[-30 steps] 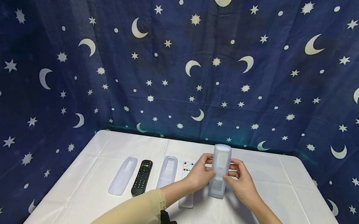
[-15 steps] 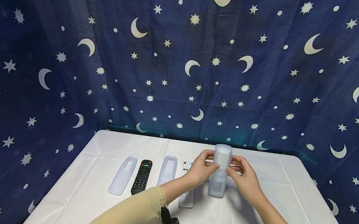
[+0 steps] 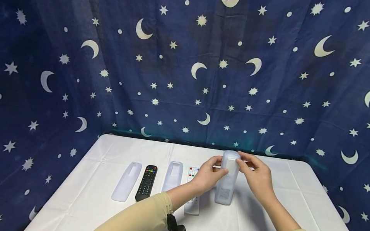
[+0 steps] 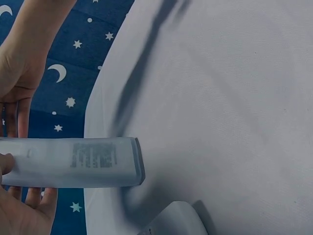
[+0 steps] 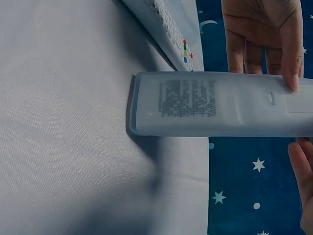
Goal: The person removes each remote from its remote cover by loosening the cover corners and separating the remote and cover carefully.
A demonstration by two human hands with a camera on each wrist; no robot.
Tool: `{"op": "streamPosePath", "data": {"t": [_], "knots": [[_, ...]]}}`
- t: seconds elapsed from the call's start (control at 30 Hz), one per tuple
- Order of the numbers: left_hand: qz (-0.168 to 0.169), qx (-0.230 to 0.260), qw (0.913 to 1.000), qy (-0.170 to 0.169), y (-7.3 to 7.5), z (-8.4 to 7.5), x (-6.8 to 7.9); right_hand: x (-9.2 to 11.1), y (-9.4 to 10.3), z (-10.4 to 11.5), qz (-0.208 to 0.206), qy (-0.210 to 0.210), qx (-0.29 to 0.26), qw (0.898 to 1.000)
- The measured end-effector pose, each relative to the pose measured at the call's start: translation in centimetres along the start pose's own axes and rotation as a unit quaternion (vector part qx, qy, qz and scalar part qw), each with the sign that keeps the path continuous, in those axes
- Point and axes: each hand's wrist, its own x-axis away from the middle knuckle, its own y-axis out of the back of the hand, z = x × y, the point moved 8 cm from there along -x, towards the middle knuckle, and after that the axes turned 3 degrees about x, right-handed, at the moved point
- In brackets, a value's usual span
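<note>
A white remote control (image 3: 226,183) in a frosted, see-through cover stands upright with its back side showing and its lower end at the table. My left hand (image 3: 208,174) grips it by the left edge, thumb on the back side and fingers behind. At the upper right corner my right hand (image 3: 259,178) pinches the cover, thumb on the near side. Printed text on the remote's back shows through the cover in both wrist views. Left of it lies another white remote control (image 3: 192,207), partly hidden by my left arm.
A black remote control (image 3: 146,183) lies on the white-covered table (image 3: 89,204) between two frosted covers, one at the far left (image 3: 126,181) and one nearer the middle (image 3: 173,176). A dark blue curtain (image 3: 176,71) with moons and stars hangs behind the table.
My right hand has slid up from the middle of the remote's right edge to its upper corner. The remote's top has leaned slightly right. My left hand stays at the left edge.
</note>
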Motion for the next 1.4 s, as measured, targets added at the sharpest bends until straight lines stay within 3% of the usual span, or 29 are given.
{"op": "streamPosePath", "data": {"t": [0.27, 0.47, 0.8, 1.0, 1.13, 1.4], "knots": [[0.016, -0.003, 0.9999, 0.003, 0.0, 0.3, 0.1, -0.5, 0.2, 0.0, 0.014, -0.03, -0.03, 0.999], [0.023, -0.01, 0.9997, 0.006, 0.0, 0.4, 0.3, -1.0, 0.2, -1.0, 0.064, -0.111, -0.072, 0.989], [0.06, -0.004, 0.9982, 0.001, -0.2, 0.3, 0.9, -1.1, -1.5, -2.9, 0.161, -0.213, -0.217, 0.939], [0.05, -0.007, 0.9987, -0.005, -0.1, 0.0, 0.8, -0.5, -2.8, -3.6, 0.15, -0.276, -0.295, 0.903], [0.036, -0.009, 0.9993, -0.002, 0.1, -0.4, 0.6, -0.5, -2.7, -3.3, 0.118, -0.263, -0.313, 0.905], [0.009, 0.005, 0.9997, 0.02, 0.6, -1.3, 0.4, -0.1, -2.2, -2.5, 0.11, -0.231, -0.306, 0.917]]}}
